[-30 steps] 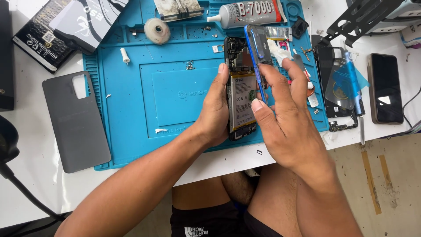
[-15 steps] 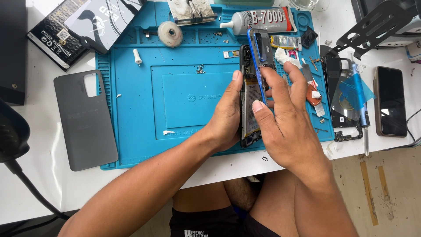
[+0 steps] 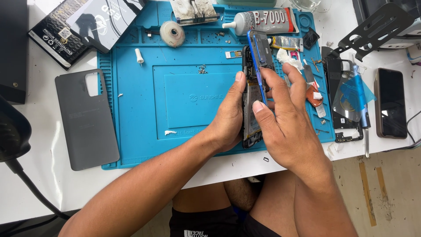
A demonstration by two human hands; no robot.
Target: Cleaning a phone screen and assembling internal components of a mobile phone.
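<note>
Blue work mat (image 3: 131, 109) carries the job. Your left hand (image 3: 228, 120) clamps the opened phone (image 3: 251, 112) on edge above the mat's right half. Your right hand (image 3: 285, 118) pinches its blue frame (image 3: 258, 57), fingers closed. Risk: prying hard may crack it; loose screws (image 3: 202, 69) could scatter.

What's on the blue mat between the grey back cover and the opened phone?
In the head view, between the grey back cover and opened phone lies mostly bare blue mat, with one white scrap.
</note>
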